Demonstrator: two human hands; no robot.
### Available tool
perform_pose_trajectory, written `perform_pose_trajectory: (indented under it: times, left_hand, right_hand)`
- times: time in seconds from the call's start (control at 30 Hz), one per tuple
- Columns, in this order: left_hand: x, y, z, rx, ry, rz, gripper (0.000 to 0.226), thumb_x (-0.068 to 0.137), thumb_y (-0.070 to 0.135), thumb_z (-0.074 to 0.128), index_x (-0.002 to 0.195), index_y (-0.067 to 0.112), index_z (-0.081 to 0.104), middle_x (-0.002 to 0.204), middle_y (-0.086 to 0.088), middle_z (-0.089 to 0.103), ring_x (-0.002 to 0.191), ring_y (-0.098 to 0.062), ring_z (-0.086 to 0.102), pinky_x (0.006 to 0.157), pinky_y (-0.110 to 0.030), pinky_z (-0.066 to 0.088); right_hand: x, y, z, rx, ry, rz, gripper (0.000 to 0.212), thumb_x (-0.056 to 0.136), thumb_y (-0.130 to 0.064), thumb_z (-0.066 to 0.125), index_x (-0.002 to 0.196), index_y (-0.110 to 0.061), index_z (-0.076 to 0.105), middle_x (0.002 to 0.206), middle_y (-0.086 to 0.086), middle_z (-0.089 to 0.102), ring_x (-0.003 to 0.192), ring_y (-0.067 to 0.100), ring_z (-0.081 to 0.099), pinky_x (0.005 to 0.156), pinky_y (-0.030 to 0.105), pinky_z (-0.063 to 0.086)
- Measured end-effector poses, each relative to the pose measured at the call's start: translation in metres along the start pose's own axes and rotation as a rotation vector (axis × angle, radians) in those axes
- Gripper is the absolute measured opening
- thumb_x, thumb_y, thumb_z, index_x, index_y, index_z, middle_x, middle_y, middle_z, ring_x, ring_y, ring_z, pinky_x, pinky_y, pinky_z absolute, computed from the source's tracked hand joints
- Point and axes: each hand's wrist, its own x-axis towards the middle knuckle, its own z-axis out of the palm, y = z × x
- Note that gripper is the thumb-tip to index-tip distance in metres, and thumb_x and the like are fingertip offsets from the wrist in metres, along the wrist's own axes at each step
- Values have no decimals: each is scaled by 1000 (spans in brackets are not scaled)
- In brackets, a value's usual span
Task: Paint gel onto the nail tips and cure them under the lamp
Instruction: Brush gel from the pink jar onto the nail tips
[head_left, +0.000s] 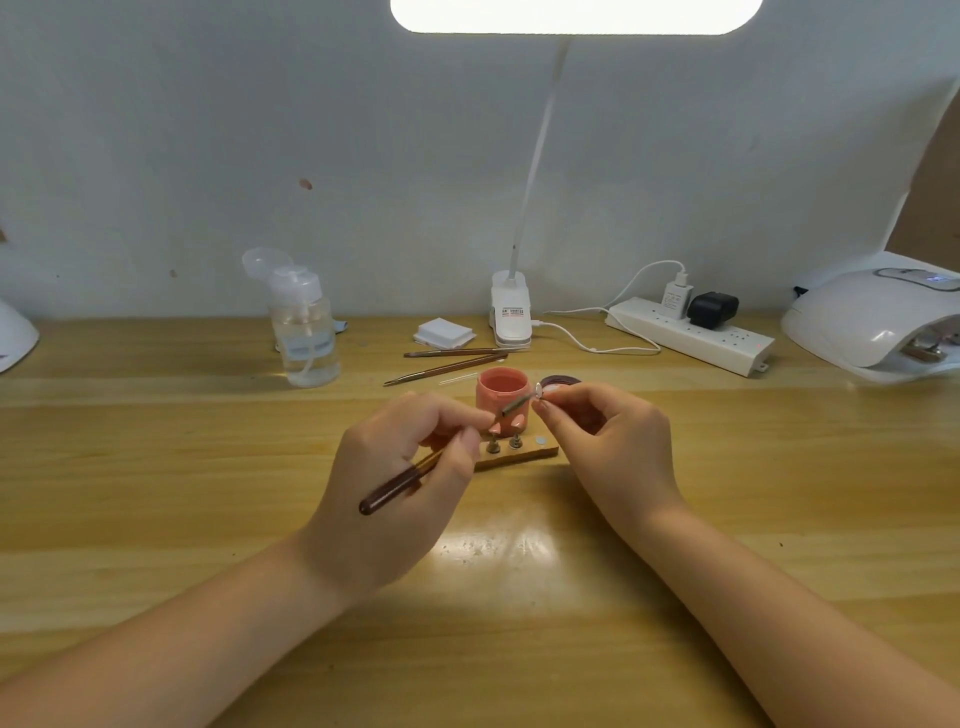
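Above the glossy wooden table (156, 467), left hand (395, 483) gripping a slender brush (415, 470), right hand (608, 441) fingers pinching a small nail tip (538, 389) (pale, oval).

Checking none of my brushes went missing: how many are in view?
3. One brush is in the left hand, its tip at the nail tip; two spare brushes lie behind the gel pot. Others may be hidden.

Against a pale wall (260, 130): clear pump bottle (306, 332) at left on the wooden table (156, 467), stack of white pads (444, 332) beside a clip-on desk lamp (511, 312), white power strip (691, 335) carrying two plugs, cable (597, 338) trailing between them.
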Motion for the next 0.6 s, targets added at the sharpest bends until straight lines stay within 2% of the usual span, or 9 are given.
perform_pose_trajectory:
  times: [0.13, 0.3, 0.47, 0.6]
  left_hand:
    - [1, 0, 3, -13, -1, -26, 22, 88, 30, 53, 104, 24, 67, 90, 20, 66, 87, -1, 63, 76, -12, 45]
    - [-2, -2, 1, -37, -12, -73, 24, 85, 31, 51, 92, 19, 71, 79, 14, 68, 79, -8, 65, 67, -21, 50]
    - [1, 2, 3, -40, 9, -75, 23, 88, 31, 55, 103, 20, 69, 84, 21, 65, 82, 0, 62, 72, -11, 44]
    - [-2, 0, 3, -31, -18, -94, 19, 85, 28, 56, 94, 20, 71, 82, 14, 68, 81, -6, 63, 71, -16, 46]
  right_hand:
    - [-1, 0, 0, 4, 5, -4, 13, 81, -14, 75, 94, -16, 75, 81, -8, 71, 76, 6, 67, 73, 29, 56]
    - [-1, -1, 0, 23, 5, 6, 13, 81, -13, 76, 94, -15, 75, 82, -5, 72, 76, 7, 67, 74, 29, 56]
    - [-1, -2, -1, 19, -2, -10, 13, 80, -13, 76, 93, -15, 75, 80, -7, 70, 76, 6, 67, 73, 25, 55]
    - [-1, -2, -1, 24, -6, -10, 13, 81, -13, 75, 94, -15, 75, 81, -8, 70, 76, 6, 66, 73, 25, 55]
